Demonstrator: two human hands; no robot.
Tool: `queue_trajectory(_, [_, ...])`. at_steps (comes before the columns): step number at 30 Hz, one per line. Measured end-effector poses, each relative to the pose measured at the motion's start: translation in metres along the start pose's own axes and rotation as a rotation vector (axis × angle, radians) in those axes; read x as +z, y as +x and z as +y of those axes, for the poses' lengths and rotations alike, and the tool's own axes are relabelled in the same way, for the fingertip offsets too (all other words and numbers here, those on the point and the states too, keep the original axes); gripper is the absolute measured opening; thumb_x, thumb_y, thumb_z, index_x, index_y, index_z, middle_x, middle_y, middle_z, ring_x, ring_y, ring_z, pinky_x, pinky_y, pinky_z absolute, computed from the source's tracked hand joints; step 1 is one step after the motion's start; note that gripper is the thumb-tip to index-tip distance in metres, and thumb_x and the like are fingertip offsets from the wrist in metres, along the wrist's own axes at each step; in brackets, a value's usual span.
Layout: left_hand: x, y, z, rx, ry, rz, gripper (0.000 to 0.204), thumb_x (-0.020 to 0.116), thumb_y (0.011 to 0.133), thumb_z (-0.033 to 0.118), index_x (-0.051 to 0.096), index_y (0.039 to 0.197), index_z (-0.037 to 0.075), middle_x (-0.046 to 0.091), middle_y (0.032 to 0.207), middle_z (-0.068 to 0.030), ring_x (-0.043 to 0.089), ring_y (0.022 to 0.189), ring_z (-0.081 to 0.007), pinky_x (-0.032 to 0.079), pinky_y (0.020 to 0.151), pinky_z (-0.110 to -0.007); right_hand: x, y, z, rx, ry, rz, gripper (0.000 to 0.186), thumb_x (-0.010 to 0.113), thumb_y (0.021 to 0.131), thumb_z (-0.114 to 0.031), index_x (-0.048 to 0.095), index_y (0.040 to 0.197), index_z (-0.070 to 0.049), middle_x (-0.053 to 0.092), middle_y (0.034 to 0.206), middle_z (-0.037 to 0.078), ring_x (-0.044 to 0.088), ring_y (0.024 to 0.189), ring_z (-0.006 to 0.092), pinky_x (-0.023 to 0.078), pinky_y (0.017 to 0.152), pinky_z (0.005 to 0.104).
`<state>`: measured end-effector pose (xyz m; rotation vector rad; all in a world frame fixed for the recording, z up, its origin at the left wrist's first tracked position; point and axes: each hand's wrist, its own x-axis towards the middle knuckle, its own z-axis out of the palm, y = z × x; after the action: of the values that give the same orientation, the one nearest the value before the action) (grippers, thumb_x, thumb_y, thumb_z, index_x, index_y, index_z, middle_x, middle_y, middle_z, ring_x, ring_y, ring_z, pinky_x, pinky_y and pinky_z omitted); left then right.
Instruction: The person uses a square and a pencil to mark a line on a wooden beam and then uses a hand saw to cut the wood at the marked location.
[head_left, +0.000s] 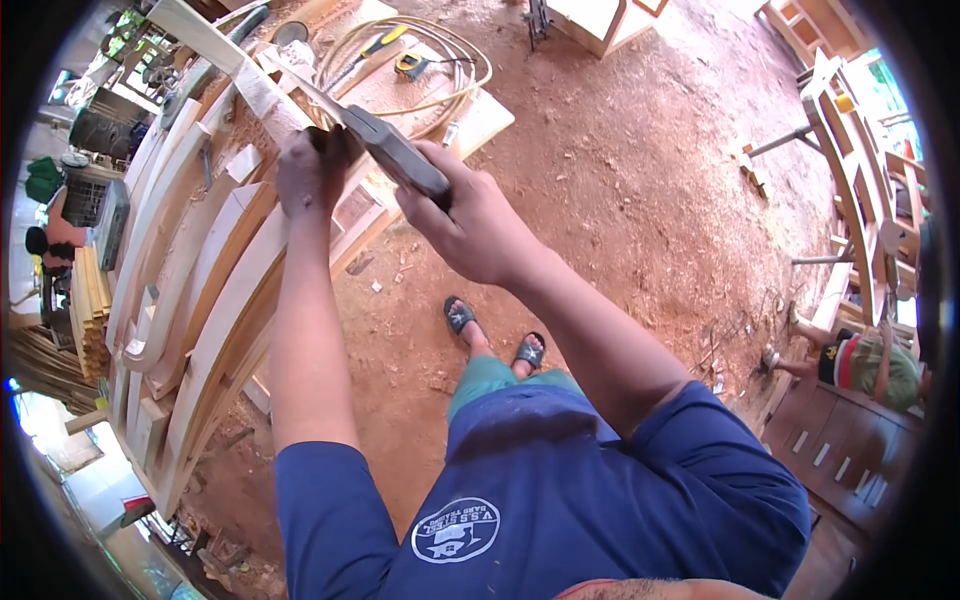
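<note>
My right hand (470,215) is closed round the dark handle of a handsaw (395,155). Its thin blade (312,92) runs away to the upper left, over a pale wooden beam (270,100). On that beam, just left of the handle, my left hand (312,172) rests with its fingers curled over the wood; the fingertips are in shadow and partly hidden. Where the blade's teeth meet the wood cannot be made out.
Curved timber pieces (215,250) lie side by side at the left. A coiled yellowish hose (480,85), a tape measure (410,66) and a yellow-handled tool (385,40) sit on a board beyond. Wooden frames (850,170) stand right, near another person (870,365). Shavings litter the dirt floor (640,190).
</note>
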<state>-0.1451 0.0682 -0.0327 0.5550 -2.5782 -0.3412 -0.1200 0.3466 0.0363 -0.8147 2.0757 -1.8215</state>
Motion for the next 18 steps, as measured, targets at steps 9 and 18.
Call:
queue_trajectory(9, [-0.079, -0.038, 0.0, -0.034, 0.238, -0.625, 0.125, 0.093, 0.075, 0.071, 0.035, 0.176, 0.025, 0.052, 0.169, -0.0129, 0.048, 0.157, -0.0356, 0.041, 0.126, -0.057, -0.004, -0.011, 0.002, 0.151, 0.052, 0.003, 0.047, 0.069, 0.109, -0.022, 0.056, 0.151, -0.004, 0.073, 0.096, 0.014, 0.068, 0.088, 0.0187, 0.057, 0.084, 0.0384])
queue_trajectory(18, [-0.088, -0.05, -0.007, -0.028, 0.35, -0.547, 0.14, 0.106, 0.059, 0.05, 0.035, 0.175, 0.019, 0.053, 0.169, -0.012, 0.052, 0.155, -0.0347, 0.045, 0.129, -0.048, -0.005, -0.029, -0.01, 0.071, 0.001, -0.038, 0.049, 0.069, 0.106, -0.017, 0.055, 0.151, -0.002, 0.074, 0.097, 0.024, 0.077, 0.084, 0.0323, 0.059, 0.079, 0.0417])
